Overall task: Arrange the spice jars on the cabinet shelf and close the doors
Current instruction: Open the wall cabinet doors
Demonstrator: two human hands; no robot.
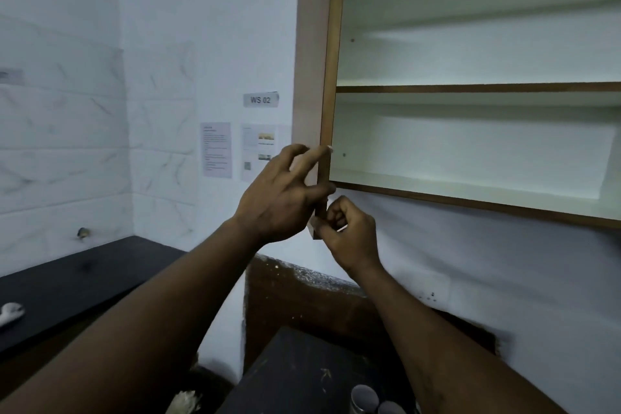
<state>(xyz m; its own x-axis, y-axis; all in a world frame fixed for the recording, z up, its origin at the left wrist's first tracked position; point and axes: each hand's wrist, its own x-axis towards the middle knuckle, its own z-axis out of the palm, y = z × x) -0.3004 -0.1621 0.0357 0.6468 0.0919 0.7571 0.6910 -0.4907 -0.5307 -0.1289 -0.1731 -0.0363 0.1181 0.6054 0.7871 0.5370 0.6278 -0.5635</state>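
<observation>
- The cabinet door (pixel 314 77) is standing swung out toward the person, seen nearly edge-on, and both hands are working at its lower end.
- The left hand (pixel 282 202) is lying against the door's outer face with fingers spread and fairly straight, the index tip reaching the door's front edge; it is touching rather than clenching.
- The right hand (pixel 349 232) is sitting just below the left one, fingers curled round the door's bottom corner and gripping it.
- The cabinet shelf (pixel 470 193), right of the door, is showing no jars, and neither is the board above it.
- The spice jars (pixel 364 397) are waiting well below the door on a dark counter (pixel 295 376); only their metal lids are showing.
- Judging by this, the door is being handled while the arranging is not yet begun.
- The next move is likely calling for letting go of the door, leaving it wide, then reaching down for a jar and lifting it up past the door's right side.
</observation>
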